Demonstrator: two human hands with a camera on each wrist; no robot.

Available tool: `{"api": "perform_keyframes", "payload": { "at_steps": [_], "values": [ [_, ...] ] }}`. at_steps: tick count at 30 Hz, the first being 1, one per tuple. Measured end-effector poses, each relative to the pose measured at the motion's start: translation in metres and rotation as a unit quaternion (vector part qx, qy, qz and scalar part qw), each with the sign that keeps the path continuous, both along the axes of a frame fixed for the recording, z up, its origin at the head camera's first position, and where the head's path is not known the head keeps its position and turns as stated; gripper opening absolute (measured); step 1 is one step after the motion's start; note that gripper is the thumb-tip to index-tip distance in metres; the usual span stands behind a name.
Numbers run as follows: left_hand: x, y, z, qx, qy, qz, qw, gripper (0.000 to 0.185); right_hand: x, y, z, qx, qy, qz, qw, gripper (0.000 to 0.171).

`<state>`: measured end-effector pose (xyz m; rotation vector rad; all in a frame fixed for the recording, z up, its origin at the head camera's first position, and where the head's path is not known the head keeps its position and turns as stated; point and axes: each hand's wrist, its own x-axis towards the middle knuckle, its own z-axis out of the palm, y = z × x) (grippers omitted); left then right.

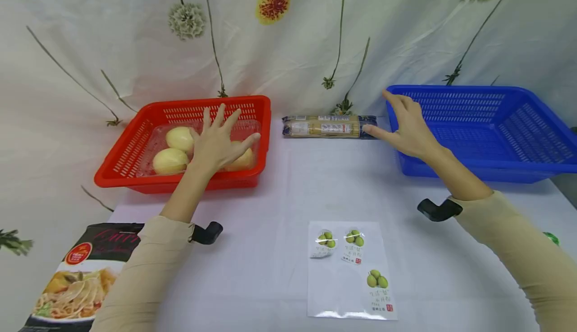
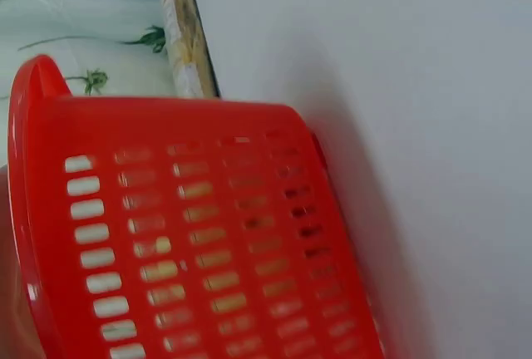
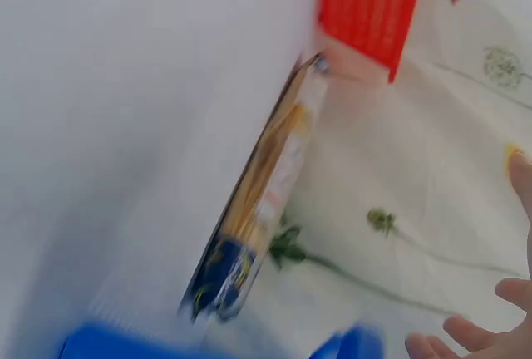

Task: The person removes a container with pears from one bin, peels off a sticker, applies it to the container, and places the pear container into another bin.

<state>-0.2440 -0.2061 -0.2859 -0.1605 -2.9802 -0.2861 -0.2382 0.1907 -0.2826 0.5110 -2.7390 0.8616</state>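
Note:
My left hand (image 1: 215, 139), fingers spread, is over the red basket (image 1: 180, 187) and holds nothing. In that basket, several pale yellow round pieces of produce (image 1: 170, 161) sit in a clear plastic tray (image 1: 151, 154); the hand hides part of them. My right hand (image 1: 407, 129) hovers by the left end of the blue basket (image 1: 469, 169), thumb and fingers apart, holding nothing. Near its thumb lie packs of dried noodles (image 1: 322, 127), against the back cloth. In the right wrist view the noodle pack (image 3: 258, 184) shows a dark blue end.
A clear sheet with fruit stickers (image 1: 333, 292) lies at the table's front middle. At the left front is a black-and-white pasta pack (image 1: 74, 292), partly behind the left sleeve. A small green thing (image 1: 551, 238) shows beside the right sleeve. Flowered cloth (image 1: 306, 56) hangs behind.

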Motion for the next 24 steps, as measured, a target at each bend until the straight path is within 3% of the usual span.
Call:
{"api": "perform_keyframes", "payload": {
  "at_steps": [6, 10, 14, 17, 19, 24],
  "values": [
    [0.014, -0.030, -0.001, 0.012, 0.026, 0.026, 0.9992, 0.079, -0.012, -0.043, 0.001, -0.100, -0.039, 0.082, 0.991, 0.080],
    [0.021, -0.051, -0.002, 0.091, 0.027, 0.030, 0.9950, 0.069, -0.020, -0.074, 0.002, -0.133, -0.091, 0.124, 0.979, 0.077],
    [0.026, -0.067, -0.001, 0.160, 0.012, 0.059, 0.9852, 0.065, -0.028, -0.106, 0.002, -0.158, -0.146, 0.150, 0.965, 0.075],
    [0.028, -0.075, 0.002, 0.159, -0.017, 0.083, 0.9837, 0.066, -0.034, -0.131, 0.004, -0.176, -0.179, 0.161, 0.954, 0.075],
    [0.029, -0.078, 0.004, 0.146, -0.040, 0.086, 0.9848, 0.068, -0.037, -0.149, 0.007, -0.195, -0.202, 0.173, 0.944, 0.074],
    [0.028, -0.081, 0.008, 0.117, -0.084, 0.080, 0.9864, 0.068, -0.042, -0.190, 0.014, -0.192, -0.239, 0.206, 0.929, 0.069]
  ]
}}
